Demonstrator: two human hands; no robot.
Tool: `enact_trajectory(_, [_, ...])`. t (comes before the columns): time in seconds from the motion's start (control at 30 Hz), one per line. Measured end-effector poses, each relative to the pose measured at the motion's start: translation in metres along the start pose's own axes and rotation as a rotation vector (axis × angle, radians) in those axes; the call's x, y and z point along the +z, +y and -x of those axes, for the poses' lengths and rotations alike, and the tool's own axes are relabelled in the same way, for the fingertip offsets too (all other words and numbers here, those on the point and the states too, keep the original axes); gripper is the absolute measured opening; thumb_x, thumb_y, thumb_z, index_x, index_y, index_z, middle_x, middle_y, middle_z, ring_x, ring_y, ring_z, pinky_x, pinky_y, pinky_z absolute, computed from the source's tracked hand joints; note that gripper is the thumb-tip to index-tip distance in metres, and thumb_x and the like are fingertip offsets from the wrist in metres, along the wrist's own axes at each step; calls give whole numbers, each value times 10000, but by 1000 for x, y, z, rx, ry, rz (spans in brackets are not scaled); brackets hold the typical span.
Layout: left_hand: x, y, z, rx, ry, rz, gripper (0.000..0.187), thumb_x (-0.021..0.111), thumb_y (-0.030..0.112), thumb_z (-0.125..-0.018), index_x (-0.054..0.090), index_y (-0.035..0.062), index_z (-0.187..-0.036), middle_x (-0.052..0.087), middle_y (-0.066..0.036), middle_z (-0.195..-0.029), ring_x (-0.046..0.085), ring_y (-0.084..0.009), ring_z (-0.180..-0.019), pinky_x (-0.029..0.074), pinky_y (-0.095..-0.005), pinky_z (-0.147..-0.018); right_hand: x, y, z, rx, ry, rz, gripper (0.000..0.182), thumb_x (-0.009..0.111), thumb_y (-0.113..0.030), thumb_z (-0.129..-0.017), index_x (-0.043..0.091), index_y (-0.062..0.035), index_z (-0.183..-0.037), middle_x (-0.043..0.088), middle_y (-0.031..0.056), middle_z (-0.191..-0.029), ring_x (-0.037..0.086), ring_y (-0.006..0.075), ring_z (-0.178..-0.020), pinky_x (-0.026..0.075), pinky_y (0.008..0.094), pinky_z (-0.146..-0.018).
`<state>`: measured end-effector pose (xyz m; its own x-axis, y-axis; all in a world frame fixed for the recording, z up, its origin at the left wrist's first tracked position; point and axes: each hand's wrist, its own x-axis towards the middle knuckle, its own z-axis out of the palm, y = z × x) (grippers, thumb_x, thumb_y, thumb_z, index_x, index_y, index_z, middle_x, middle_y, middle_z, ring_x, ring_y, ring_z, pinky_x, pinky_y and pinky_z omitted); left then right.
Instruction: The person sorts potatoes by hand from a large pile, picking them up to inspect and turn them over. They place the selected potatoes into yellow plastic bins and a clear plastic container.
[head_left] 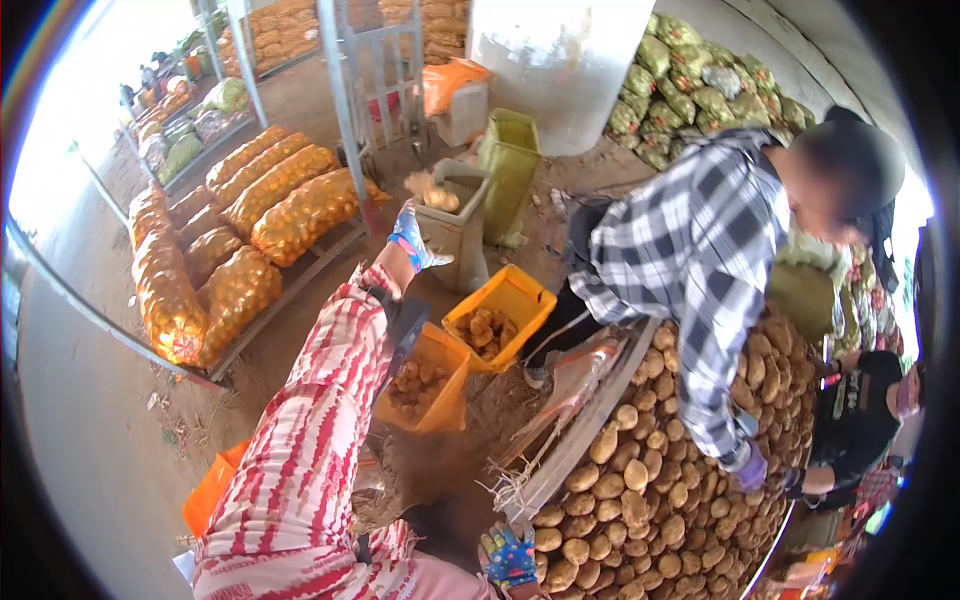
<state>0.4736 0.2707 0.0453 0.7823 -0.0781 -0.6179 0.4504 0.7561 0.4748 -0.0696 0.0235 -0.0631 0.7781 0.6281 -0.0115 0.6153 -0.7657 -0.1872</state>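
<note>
My left hand [411, 238] is stretched out, fingers loose and empty, toward the grey bin [455, 225] with a potato [438, 197] just past it, while my right hand [509, 556] rests flat and empty on the potato pile [650, 480].

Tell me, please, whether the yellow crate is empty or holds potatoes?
It holds potatoes: the yellow crate stands upright with a small heap inside, far from full.

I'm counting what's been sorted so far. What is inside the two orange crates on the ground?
Both orange crates hold potatoes: a small heap in the farther one, a layer in the nearer crate. The person's outstretched left arm covers the nearer crate's left edge.
</note>
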Motion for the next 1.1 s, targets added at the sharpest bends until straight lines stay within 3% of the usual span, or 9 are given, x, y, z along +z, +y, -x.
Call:
enact_trajectory(0.07, [-19, -61, 1, 185, -91, -258, 766, 475, 529, -927, 136, 178, -1518, 140, -181, -1561, 196, -367, -1426, 223, -647, -1075, 2, -2, -1, -35, 96, -36, 312, 564, -249, -835, 643, -87, -1089, 616, 95, -1162, 558, 273, -1126, 330, 518, -1044])
enact_trajectory(0.27, [-129, -279, 98, -97, -142, -937, 479, 512, 346, -962, 476, 99, -1372, 519, -122, -1351, 508, -271, -1217, 387, -448, -1015, 47, 3, -1, 327, 180, -211, 300, 529, -189, -848, 605, -83, -1119, 615, 78, -1070, 573, 218, -1066, 402, 375, -1009])
enact_trajectory(0.33, [-173, -331, 116, 304, -473, -1278, 445, 572, 254, -937, 539, -6, -1296, 543, -122, -1327, 488, -223, -1233, 359, -342, -1048, 165, -9, -17, 312, 144, -178, 318, 482, -214, -883, 610, -107, -1153, 629, 75, -1035, 589, 188, -1020, 425, 322, -994])
enact_trajectory(0.47, [-127, -361, 235, 924, -979, -1637, 477, 601, 102, -889, 463, -4, -1333, 467, -207, -1359, 431, -373, -1271, 331, -453, -1078, 61, -2, -5, 423, 449, -155, 330, 546, -209, -815, 660, -103, -1106, 638, 89, -1121, 598, 226, -1058, 436, 361, -1001])
enact_trajectory(0.63, [-108, -386, 278, 1117, -1465, -1722, 525, 669, 139, -832, 491, 34, -1315, 472, -196, -1349, 425, -401, -1269, 337, -494, -1068, 42, -20, 25, 623, 668, -567, 364, 628, -243, -751, 662, -122, -1092, 640, 66, -1108, 557, 269, -1101, 361, 424, -1055])
enact_trajectory(0.67, [-104, -389, 285, 1167, -1512, -1758, 538, 682, 153, -822, 495, 40, -1314, 473, -195, -1347, 421, -404, -1271, 336, -497, -1067, -4, -20, 56, 623, 92, -324, 406, 672, -274, -702, 666, -150, -1089, 629, 82, -1077, 545, 286, -1084, 400, 431, -993])
enact_trajectory(0.73, [-104, -402, 296, 1189, -1552, -1785, 541, 684, 160, -822, 494, 48, -1316, 469, -197, -1351, 417, -405, -1274, 335, -495, -1066, -33, -48, 128, 907, 747, -124, 455, 701, -259, -610, 652, -102, -1035, 617, 101, -1023, 573, 315, -956, 439, 416, -868])
enact_trajectory(0.87, [-136, -430, 300, 1173, -1539, -1940, 705, 697, 283, -818, 378, 99, -1419, 365, -211, -1436, 346, -414, -1319, 290, -514, -1082, 27, -118, 226, 1373, 549, -36, 663, 657, -385, -753, 501, -107, -1335, 476, 146, -1380, 370, 360, -1337, 232, 543, -1113])
enact_trajectory(1.1, [-139, -449, 302, 1235, -1471, -2097, 819, 710, 389, -790, 315, 150, -1467, 266, -225, -1490, 281, -438, -1349, 258, -546, -1086, 17, -195, 294, 1661, 644, -18, 554, 679, -300, -718, 574, -92, -1220, 562, 134, -1249, 476, 355, -1214, 340, 508, -1042])
